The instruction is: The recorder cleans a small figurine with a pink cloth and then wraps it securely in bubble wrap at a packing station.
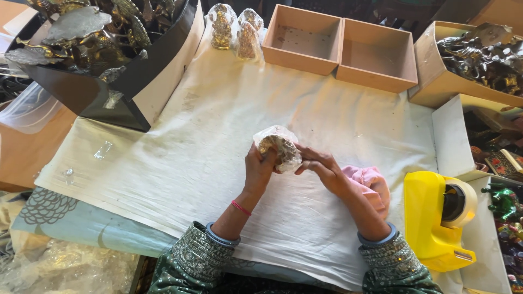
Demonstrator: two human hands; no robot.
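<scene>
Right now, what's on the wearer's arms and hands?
Both hands bare, no gloves. Left hand has a thin red thread on the wrist. Both forearms end in dark green sleeves with silvery embroidery and blue-grey cuffs. Right hand shows no rings or watch.

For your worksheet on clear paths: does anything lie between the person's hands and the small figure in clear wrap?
Nothing visible does. The left hand and the right hand both already grip the wrapped figure directly, above the white cloth.
</scene>
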